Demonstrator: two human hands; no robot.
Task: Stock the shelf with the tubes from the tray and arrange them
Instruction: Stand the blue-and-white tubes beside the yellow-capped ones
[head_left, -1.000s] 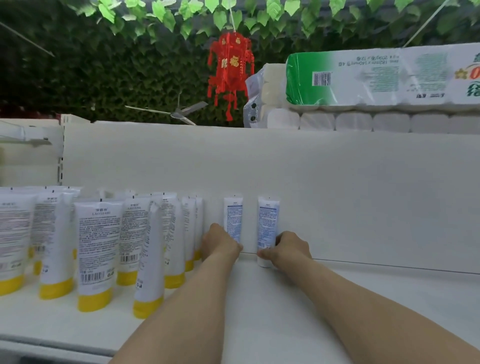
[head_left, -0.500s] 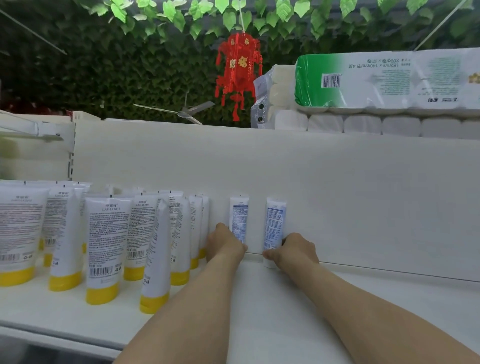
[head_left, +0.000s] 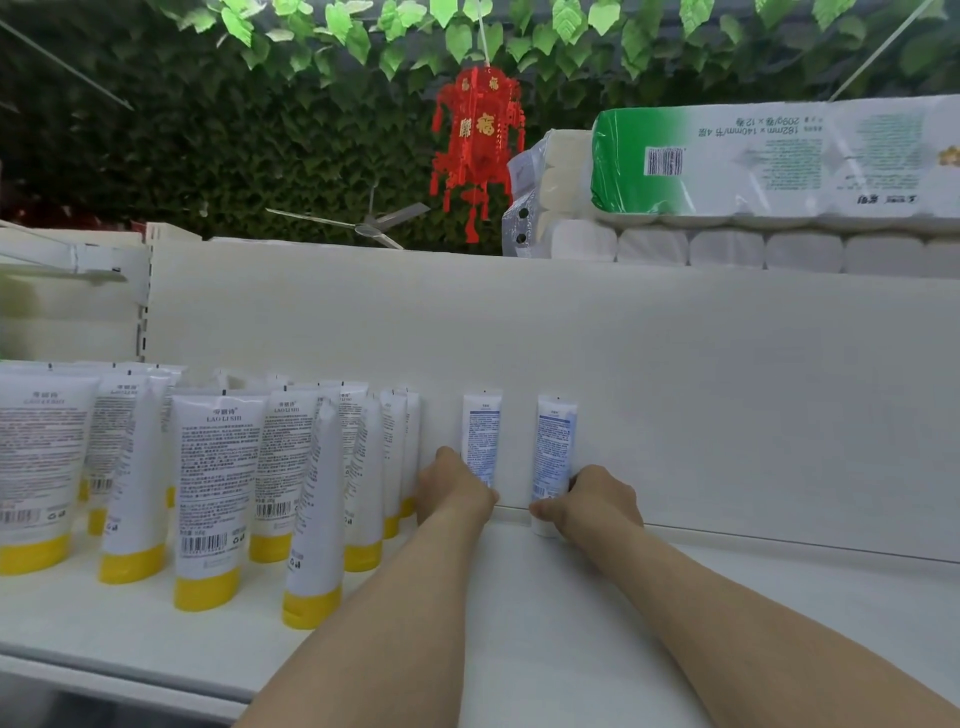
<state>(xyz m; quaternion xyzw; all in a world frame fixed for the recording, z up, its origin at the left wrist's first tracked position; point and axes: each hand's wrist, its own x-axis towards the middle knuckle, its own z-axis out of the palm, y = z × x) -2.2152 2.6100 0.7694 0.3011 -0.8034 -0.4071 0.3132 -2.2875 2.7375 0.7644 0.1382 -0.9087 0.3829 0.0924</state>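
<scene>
Both hands at the back panel (head_left: 675, 395) of the shelf (head_left: 519, 623), left hand (head_left: 453, 488) clasping one blue-print tube (head_left: 481, 436), right hand (head_left: 597, 501) pinching the other (head_left: 555, 447) low down, caps seemingly downward, light squashy tubes best held near the firm cap end.
</scene>
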